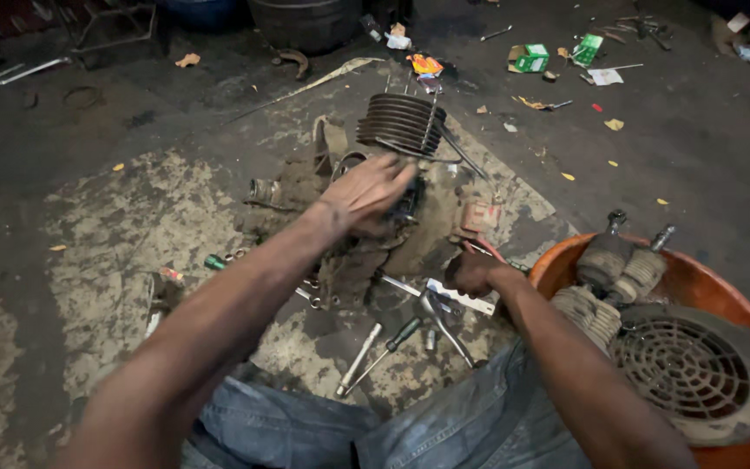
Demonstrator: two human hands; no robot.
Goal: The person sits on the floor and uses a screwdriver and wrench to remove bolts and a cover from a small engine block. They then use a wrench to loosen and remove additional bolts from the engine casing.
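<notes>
Here, left to right across the oily floor:

Green-handled tool: lies on the stained concrete at the left of the work, apart from both hands, just beside small loose metal parts.

Engine block: a grimy small engine on the floor in front of the person's knees, caked with dirt, its finned cylinder pointing away and studs standing out of the fins.

Left hand: reaches over the engine block and rests on its top just below the finned cylinder, fingers spread and curved down against the casing. Whether they pinch a small part underneath cannot be told; the palm hides it.

Socket wrenches: several steel tools lie crossed on the floor nearest the jeans, touching one another, none held.

Right hand: low at the right side of the engine block, clenched around something dark with a red loop just above it; what it grasps is too dark to tell.

Doing it well: in my judgement the upper hand should press the casing steady while the lower one works, wrist clear of the studs, grip firm since everything looks greasy.

Orange basin: at the right, near the right elbow, holding a round grille cover and dirt-crusted parts.
</notes>
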